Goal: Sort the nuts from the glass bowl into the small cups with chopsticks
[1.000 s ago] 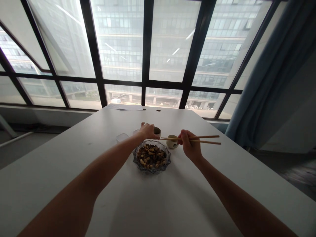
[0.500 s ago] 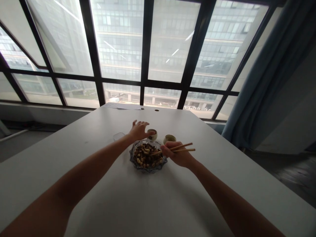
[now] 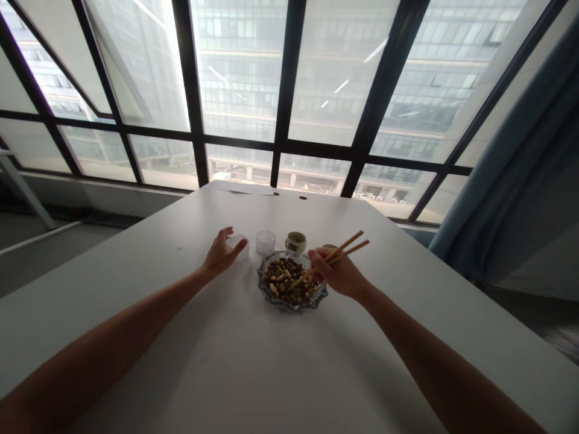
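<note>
The right hand has its grip closed around a pair of wooden chopsticks, whose back ends stick up past the knuckles, slightly apart, while the tips dip down and to the left into a glass bowl. This bowl, with its jagged, scalloped rim, sits upright near the middle of the white surface and carries a heap of peanut-like pieces, some pale and some dark brown. The chopstick tips reach in among these pieces; whether they pinch one is too small to tell. The left hand is at a frosted clear cup to the left of the bowl, its fingers on the far side and its thumb stretched across the near side; I cannot tell whether that grip is tight on the cup or only loose around it. A second clear cup stands just to the right of the first, behind the bowl. Farther right, close behind the bowl, is a pale round cup with dark lettering, and the rim of another round cup shows behind the right hand, which hides the rest. White paper lies at the far end, near the windows.
</note>
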The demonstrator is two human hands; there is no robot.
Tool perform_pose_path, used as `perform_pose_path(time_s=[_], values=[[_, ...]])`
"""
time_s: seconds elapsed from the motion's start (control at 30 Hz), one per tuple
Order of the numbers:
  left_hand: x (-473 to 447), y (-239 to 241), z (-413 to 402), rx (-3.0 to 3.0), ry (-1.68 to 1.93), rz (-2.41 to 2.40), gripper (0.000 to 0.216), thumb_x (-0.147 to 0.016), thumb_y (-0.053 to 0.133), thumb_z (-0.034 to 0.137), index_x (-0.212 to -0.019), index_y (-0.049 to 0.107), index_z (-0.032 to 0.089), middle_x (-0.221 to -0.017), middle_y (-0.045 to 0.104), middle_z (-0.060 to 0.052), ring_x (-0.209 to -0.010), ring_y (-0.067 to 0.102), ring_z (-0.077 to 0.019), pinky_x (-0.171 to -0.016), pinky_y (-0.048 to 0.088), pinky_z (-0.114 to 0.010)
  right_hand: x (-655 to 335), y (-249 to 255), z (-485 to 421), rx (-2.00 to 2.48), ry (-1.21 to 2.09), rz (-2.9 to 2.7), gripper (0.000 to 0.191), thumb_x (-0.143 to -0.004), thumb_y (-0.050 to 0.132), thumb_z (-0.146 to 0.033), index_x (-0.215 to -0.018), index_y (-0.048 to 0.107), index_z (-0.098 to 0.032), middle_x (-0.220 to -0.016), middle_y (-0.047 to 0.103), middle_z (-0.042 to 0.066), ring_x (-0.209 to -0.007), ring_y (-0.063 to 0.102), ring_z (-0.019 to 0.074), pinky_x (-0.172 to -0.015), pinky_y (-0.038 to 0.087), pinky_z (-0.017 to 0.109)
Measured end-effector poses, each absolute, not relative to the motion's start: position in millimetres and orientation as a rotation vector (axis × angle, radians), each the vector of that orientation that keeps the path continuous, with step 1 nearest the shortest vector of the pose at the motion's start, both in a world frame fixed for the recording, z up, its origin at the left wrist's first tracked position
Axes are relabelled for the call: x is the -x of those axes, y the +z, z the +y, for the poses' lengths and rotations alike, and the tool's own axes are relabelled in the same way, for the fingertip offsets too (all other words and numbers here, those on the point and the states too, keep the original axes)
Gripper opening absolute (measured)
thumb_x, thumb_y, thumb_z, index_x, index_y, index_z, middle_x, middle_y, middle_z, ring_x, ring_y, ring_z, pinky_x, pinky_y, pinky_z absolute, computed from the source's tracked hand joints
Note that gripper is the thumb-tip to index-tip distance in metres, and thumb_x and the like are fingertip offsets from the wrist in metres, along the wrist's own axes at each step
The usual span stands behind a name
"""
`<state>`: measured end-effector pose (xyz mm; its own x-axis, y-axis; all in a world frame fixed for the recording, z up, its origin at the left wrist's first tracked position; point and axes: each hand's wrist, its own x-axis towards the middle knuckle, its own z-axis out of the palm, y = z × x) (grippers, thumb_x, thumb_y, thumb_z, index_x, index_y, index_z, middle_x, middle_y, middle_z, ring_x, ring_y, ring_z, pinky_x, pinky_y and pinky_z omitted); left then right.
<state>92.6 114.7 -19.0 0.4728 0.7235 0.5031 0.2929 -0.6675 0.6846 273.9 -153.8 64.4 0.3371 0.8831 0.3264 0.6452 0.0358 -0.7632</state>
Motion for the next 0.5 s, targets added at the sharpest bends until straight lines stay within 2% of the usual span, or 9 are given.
perform_pose_path(time_s=[0.13, 0.23, 0.37, 0.5], values=[[-93, -25, 106, -2.162, 0.909, 0.917, 0.093, -0.080, 0.051, 0.076, -0.144, 0.039, 0.011, -0.104, 0.067, -0.014, -0.090, 0.065, -0.0275, -0.080, 0.051, -0.040, -276, 48, -151, 1.672, 0.159, -1.390, 0.050, -0.093, 0.051, -0.058, -0.061, 0.056, -0.021, -0.054, 0.062, 0.002, -0.049, 0.057, 0.0137, -0.045, 0.042, 0.024], [-91, -22, 100, -2.194, 0.861, 0.936, 0.097, -0.078, 0.053, 0.077, -0.146, 0.038, 0.009, -0.090, 0.065, -0.009, -0.082, 0.064, -0.0267, -0.076, 0.050, -0.038, -285, 42, -161, 1.622, 0.005, -1.279, 0.050, -0.094, 0.051, -0.058, -0.062, 0.057, -0.021, -0.055, 0.063, 0.003, -0.051, 0.058, 0.0144, -0.050, 0.046, 0.025], [-91, -20, 97, -2.249, 0.830, 0.908, 0.097, -0.074, 0.060, 0.073, -0.145, 0.041, 0.009, -0.091, 0.065, -0.009, -0.081, 0.064, -0.0260, -0.076, 0.050, -0.037, -292, 34, -180, 1.530, 0.003, -1.104, 0.051, -0.092, 0.052, -0.063, -0.065, 0.060, -0.020, -0.051, 0.062, 0.003, -0.046, 0.056, 0.0139, -0.045, 0.045, 0.025], [-92, -18, 95, -2.281, 0.807, 0.893, 0.090, -0.074, 0.062, 0.071, -0.139, 0.048, 0.010, -0.093, 0.066, -0.010, -0.081, 0.065, -0.0257, -0.076, 0.050, -0.036, -287, 21, -195, 1.538, 0.112, -1.167, 0.051, -0.093, 0.053, -0.061, -0.064, 0.062, -0.019, -0.049, 0.063, 0.003, -0.041, 0.051, 0.0123, -0.039, 0.040, 0.023]])
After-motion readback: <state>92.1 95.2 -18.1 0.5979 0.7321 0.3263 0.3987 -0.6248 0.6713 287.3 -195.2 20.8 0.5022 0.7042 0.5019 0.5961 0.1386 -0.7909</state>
